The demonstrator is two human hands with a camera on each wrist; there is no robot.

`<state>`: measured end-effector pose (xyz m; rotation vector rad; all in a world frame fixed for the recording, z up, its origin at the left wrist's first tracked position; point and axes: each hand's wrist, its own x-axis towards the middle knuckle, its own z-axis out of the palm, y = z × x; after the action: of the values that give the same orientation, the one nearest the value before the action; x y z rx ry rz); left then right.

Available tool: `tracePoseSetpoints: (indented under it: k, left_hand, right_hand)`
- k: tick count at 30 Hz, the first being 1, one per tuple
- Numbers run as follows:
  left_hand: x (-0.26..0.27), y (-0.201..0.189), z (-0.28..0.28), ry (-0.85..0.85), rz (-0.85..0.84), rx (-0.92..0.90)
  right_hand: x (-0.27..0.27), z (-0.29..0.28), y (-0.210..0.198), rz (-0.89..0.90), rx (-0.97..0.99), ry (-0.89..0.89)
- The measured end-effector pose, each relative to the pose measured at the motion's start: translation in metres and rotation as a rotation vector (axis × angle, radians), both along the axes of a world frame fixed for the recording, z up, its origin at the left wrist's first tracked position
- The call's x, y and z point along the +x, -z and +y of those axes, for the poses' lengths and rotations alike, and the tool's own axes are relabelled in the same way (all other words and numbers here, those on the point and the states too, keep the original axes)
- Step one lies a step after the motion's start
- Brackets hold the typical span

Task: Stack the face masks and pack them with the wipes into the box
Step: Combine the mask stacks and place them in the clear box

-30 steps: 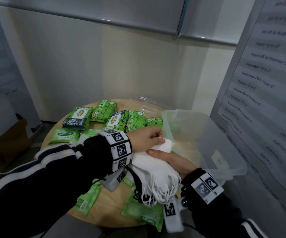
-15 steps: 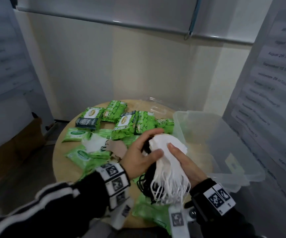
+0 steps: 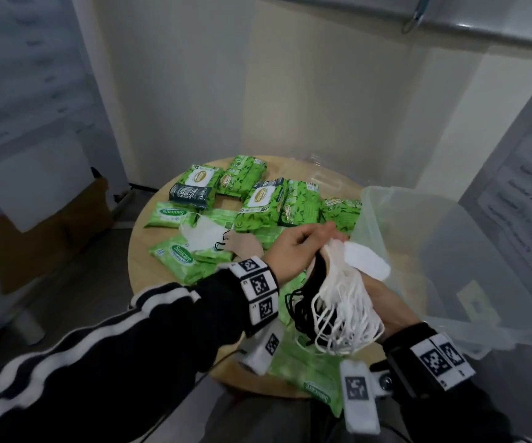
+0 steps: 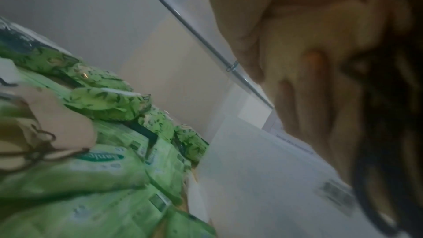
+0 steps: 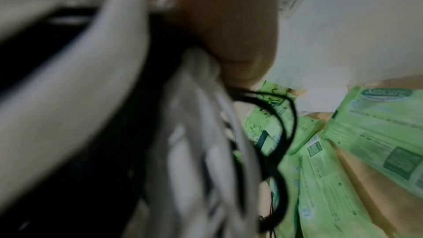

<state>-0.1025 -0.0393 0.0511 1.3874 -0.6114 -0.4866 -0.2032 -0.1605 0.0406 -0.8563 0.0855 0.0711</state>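
Note:
Both hands hold a stack of white and black face masks just above the near left rim of the clear plastic box. My left hand curls over the stack's top edge from the left. From beneath, my right hand grips it, and the ear loops hang down over the wrist. In the right wrist view the loops fill the frame, blurred. Green wipes packs lie across the round wooden table. A loose white mask and a beige mask rest on the packs.
The box stands at the table's right edge, with a label on its floor and little else visible inside. Flat Sanicare packs cover the table's near left. A wall is close behind, and printed sheets hang on the right. A cardboard box sits on the floor at left.
The mask stack has moved right, up to the box's rim. My left hand went from spread fingers on the stack's side to curled over its top. The right hand kept its hold.

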Motion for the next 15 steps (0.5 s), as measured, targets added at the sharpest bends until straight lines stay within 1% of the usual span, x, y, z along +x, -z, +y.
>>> tracePoseSetpoints:
  k: [1,2,3,4,5,6,7,8,9,12,15]
  left_hand:
    - [0.008,0.0,0.004,0.031,0.014,0.038]
    - [0.018,0.002,0.009,0.04,0.028,0.095]
    - [0.032,0.006,0.016,0.021,0.023,0.174]
    - [0.049,0.015,0.022,-0.031,-0.025,0.29]
    - [0.067,0.027,0.031,-0.092,-0.117,0.459]
    - [0.084,0.039,0.041,-0.128,-0.215,0.667]
    - [0.097,0.052,0.05,-0.13,-0.298,0.872]
    - [0.107,0.063,0.057,-0.105,-0.353,1.035]
    - [0.114,0.072,0.062,-0.067,-0.392,1.131]
    - [0.122,0.093,0.064,0.057,-0.509,1.223]
    - [0.118,0.112,0.052,0.169,-0.584,1.342]
  right_hand:
    - [0.005,0.009,0.001,0.092,-0.129,0.049]
    - [0.005,0.006,-0.002,0.197,-0.068,0.06]
    - [0.003,0.005,-0.004,0.193,-0.116,0.06]
    - [0.002,0.003,-0.004,0.217,-0.106,0.067]
    - [-0.001,0.001,-0.005,0.228,-0.113,0.075]
    - [0.0,-0.002,-0.002,0.254,-0.126,0.092]
    - [-0.001,-0.003,-0.002,0.269,-0.135,0.111]
    - [0.001,-0.006,0.001,0.289,-0.149,0.151]
    - [0.002,-0.007,0.003,0.301,-0.15,0.171]
    - [0.004,-0.006,0.008,0.34,-0.162,0.161]
    - [0.006,-0.004,0.011,0.4,-0.174,0.145]
